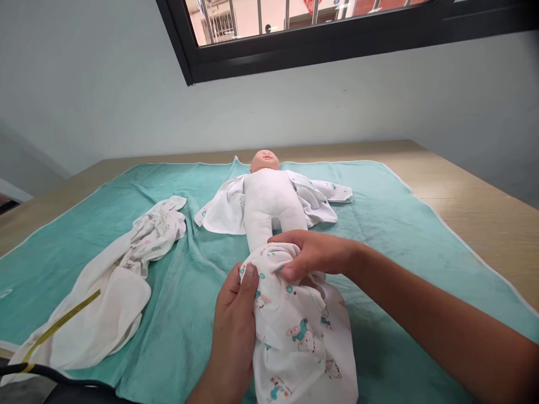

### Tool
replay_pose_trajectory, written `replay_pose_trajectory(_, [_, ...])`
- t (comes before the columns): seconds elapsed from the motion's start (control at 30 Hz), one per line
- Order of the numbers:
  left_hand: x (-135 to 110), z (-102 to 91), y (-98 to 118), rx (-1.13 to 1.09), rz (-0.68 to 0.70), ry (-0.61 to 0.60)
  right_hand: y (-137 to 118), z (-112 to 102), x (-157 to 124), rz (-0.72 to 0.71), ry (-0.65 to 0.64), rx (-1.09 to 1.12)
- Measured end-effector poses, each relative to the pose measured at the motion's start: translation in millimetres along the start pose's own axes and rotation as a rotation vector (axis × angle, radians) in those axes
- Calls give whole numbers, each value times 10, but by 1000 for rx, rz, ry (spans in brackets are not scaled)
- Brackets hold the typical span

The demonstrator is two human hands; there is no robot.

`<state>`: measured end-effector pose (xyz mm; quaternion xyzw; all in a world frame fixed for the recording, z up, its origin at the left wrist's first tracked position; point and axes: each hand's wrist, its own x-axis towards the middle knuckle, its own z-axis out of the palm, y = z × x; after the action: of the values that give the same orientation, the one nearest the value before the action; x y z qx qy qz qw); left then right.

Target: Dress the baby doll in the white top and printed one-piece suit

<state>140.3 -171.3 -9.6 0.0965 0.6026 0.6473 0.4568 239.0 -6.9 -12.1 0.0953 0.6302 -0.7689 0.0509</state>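
A baby doll with a white cloth body lies on its back, head toward the wall. Under its torso an open white baby shirt spreads out to both sides. Printed white baby pants are bunched at the doll's lower legs, whose feet are hidden by the cloth. My left hand is closed on the near left edge of the pants, thumb on top. From the right, my right hand pinches the gathered upper edge beside the doll's leg.
Beneath everything a teal towel covers much of the wooden table. Another crumpled white baby garment lies at left, with a yellow strip and a black cable near it. Behind the table stand a wall and a dark-framed window.
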Motion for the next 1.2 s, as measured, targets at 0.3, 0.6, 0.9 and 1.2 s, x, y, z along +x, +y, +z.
replay_pose_trajectory(0.3, [118,-75,-29,-43,23,-119,-113,100,-6,49,152,-94])
replay_pose_trajectory(0.6, [223,-261,-27,-128,-24,-346,-31,69,47,31,274,25])
replay_pose_trajectory(0.9, [229,-261,-43,-219,-23,-274,-5,51,53,-4,226,191])
replay_pose_trajectory(1.2, [260,-239,-125,32,-110,-466,24,-6,36,-86,195,344])
